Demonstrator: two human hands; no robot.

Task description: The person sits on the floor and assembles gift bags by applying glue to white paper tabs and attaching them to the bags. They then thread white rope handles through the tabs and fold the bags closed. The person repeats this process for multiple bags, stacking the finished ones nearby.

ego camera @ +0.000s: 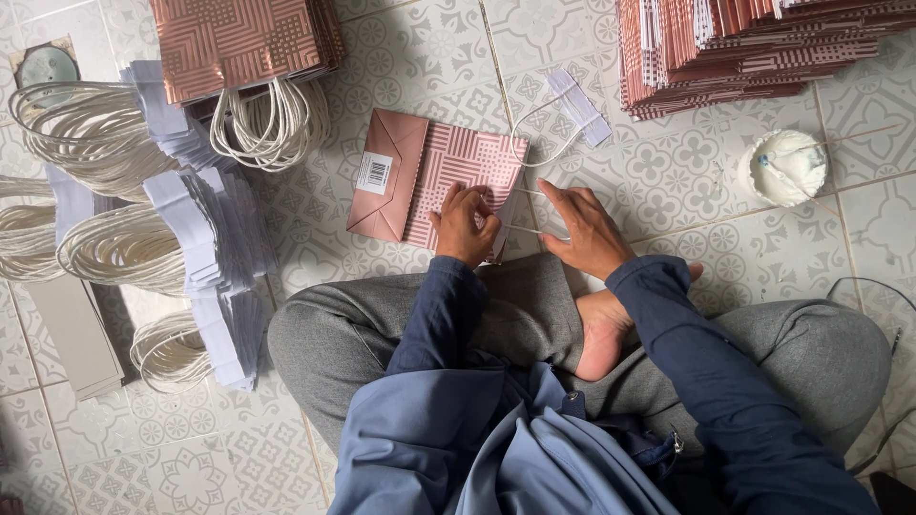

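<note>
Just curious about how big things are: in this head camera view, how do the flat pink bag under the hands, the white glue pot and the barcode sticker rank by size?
1. Flat pink bag, pressed by left hand and right hand.
2. White glue pot.
3. Barcode sticker.
All lie on the floor at similar distance, so the order seems safe.

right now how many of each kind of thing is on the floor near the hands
flat pink paper bag under both hands: 1
loose cord handle with paper strip: 1
white glue bowl: 1
stacks of pink bags: 2
total: 5
</note>
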